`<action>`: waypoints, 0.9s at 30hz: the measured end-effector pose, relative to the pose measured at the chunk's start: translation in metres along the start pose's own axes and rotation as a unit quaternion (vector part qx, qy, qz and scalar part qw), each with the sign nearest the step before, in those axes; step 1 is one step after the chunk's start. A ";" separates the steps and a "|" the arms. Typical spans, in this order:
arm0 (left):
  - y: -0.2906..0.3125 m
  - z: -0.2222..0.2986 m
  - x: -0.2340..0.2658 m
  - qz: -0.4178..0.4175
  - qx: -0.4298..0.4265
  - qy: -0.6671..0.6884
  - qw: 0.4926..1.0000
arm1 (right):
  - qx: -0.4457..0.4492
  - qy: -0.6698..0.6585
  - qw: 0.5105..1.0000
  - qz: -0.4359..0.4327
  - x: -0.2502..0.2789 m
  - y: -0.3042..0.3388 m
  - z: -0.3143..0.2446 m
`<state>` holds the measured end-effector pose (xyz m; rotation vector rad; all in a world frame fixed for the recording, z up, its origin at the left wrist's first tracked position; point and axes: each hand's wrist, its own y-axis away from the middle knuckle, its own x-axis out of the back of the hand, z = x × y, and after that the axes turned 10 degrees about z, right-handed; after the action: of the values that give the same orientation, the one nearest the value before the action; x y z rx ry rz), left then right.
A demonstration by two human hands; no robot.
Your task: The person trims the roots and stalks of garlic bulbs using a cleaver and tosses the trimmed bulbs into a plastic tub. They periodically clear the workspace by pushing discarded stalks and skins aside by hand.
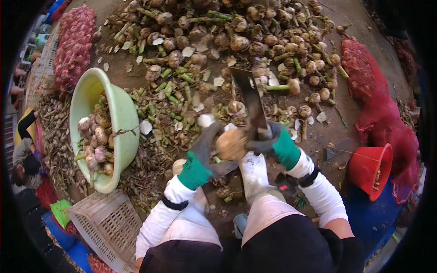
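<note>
My left hand, in a grey glove with a green cuff, is closed around a brown garlic bulb, which is blurred by motion. Beside it my right hand, gloved alike, grips a broad-bladed knife at its handle end. The dark blade points away from me, and the handle is mostly hidden in the fingers. The right hand's fingertips come close to the bulb; whether they touch it I cannot tell. Cut green stems and loose skins lie in front of my hands.
A large heap of garlic with stems spreads ahead. At left stand a pale green tub partly filled with bulbs and a plastic crate. Red mesh sacks and a red bucket are at right. Another person sits far left.
</note>
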<state>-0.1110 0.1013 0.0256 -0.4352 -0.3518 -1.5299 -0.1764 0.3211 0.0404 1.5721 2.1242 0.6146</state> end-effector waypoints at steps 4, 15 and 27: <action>0.011 -0.015 0.006 -0.016 0.100 0.196 0.975 | 0.128 0.163 0.978 -0.036 -0.023 0.018 0.004; 0.089 0.008 0.078 -0.100 0.004 0.041 0.994 | 0.393 0.575 0.715 -0.066 -0.049 0.044 -0.008; 0.059 0.048 0.067 -0.041 0.141 0.155 0.977 | 0.455 0.488 0.744 0.018 -0.031 0.034 0.021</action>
<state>-0.0486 0.0655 0.0971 0.0426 -0.3390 -1.5704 -0.1296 0.3021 0.0452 1.9974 3.5930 0.4539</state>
